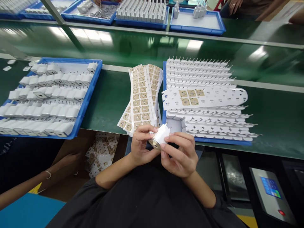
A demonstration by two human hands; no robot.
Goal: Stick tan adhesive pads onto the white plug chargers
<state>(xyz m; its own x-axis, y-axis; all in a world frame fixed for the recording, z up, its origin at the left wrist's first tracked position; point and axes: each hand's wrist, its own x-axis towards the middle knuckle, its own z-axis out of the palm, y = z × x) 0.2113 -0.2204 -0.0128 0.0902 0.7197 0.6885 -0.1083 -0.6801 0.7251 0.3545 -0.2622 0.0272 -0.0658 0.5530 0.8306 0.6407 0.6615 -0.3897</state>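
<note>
A white plug-in charger (159,135) with two metal pins is held in front of my body, tilted, its pins pointing up and away. My left hand (142,144) grips it from the left, and the fingers of my right hand (181,153) press on it from the right. A tan sticker covers the charger's near end. Just beyond my hands lie fanned sheets of tan stickers (140,98). To their right, a partly used sticker sheet (209,96) rests across rows of white chargers (213,123) in a blue tray (164,76).
Another blue tray (89,104) of white chargers stands at the left. Behind, a raised shelf carries more blue trays (197,28). A co-worker's arm (59,164) reaches in at the left, near discarded sheets (102,153) below the table. A device with a screen (270,186) sits lower right.
</note>
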